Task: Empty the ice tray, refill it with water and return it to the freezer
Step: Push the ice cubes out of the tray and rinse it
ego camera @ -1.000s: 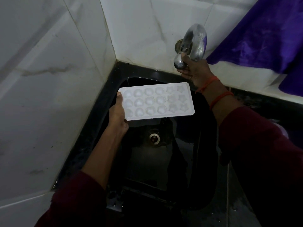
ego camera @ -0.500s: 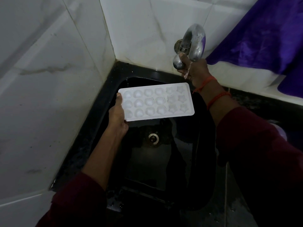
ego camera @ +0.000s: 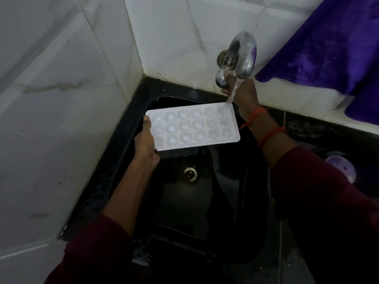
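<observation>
Water (ego camera: pixel 233 92) now streams from the tap (ego camera: pixel 244 54) onto the ice tray (ego camera: pixel 192 126) at its upper right corner.
Left hand (ego camera: pixel 145 144) pinches the ice tray by its left end, thumb on top, holding it level over the black sink (ego camera: pixel 123 152) at frame centre; right hand (ego camera: pixel 245 96) curls round the tap knob (ego camera: pixel 221 78), upper right.

Left hand (ego camera: pixel 146 143), arm stretched forward, pinches the ice tray (ego camera: pixel 192 126) by its left end; right hand (ego camera: pixel 244 91), raised, grips the tap knob (ego camera: pixel 221 77).
</observation>
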Demonstrator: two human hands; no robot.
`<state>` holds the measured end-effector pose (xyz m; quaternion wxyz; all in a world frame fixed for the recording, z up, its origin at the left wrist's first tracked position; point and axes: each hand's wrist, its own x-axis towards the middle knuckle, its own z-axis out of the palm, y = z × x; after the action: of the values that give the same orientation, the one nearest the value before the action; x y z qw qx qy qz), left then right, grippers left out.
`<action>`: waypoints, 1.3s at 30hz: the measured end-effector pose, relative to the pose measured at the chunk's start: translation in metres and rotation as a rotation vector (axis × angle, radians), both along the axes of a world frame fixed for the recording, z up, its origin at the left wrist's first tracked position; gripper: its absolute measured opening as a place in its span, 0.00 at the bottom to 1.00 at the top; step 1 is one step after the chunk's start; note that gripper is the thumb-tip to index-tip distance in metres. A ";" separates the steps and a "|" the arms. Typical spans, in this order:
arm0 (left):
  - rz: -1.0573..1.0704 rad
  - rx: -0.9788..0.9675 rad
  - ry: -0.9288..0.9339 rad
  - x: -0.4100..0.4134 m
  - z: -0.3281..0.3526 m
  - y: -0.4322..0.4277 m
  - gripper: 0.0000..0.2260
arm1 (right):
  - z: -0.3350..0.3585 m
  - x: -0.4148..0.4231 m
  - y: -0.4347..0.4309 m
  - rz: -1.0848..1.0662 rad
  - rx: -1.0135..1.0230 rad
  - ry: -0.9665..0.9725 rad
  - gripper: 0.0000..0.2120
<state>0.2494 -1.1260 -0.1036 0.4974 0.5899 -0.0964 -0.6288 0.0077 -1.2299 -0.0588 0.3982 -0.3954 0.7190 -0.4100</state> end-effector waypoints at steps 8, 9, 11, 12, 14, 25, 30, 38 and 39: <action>0.007 0.007 0.006 -0.011 -0.007 -0.003 0.22 | -0.023 0.006 0.072 0.356 -0.127 0.784 0.31; 0.009 0.009 0.006 -0.013 -0.008 -0.004 0.21 | -0.027 0.007 0.080 0.406 -0.094 0.890 0.33; 0.006 0.011 -0.001 -0.017 -0.010 -0.005 0.21 | -0.033 0.010 0.096 0.440 -0.050 0.997 0.34; 0.004 0.013 -0.005 -0.019 -0.011 -0.005 0.20 | -0.035 0.011 0.103 0.440 -0.043 1.026 0.35; 0.001 0.014 -0.004 -0.022 -0.014 -0.004 0.19 | -0.038 0.017 0.112 0.460 -0.028 1.102 0.36; -0.054 0.006 0.099 -0.055 -0.021 0.005 0.21 | -0.046 0.084 0.131 0.772 -0.180 1.211 0.28; -0.078 0.008 0.234 -0.055 -0.023 0.004 0.25 | -0.043 0.080 0.129 0.797 -0.195 1.254 0.27; -0.033 0.006 0.197 -0.050 -0.019 0.005 0.26 | -0.033 0.023 0.118 0.653 -0.044 1.225 0.30; -0.031 0.003 0.163 -0.045 -0.018 0.004 0.24 | -0.031 0.010 0.118 0.619 -0.012 1.206 0.31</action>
<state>0.2040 -1.1221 -0.1218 0.4928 0.5361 -0.0638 -0.6824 0.0179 -1.1123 -0.0902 0.0243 -0.7448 0.6668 0.0114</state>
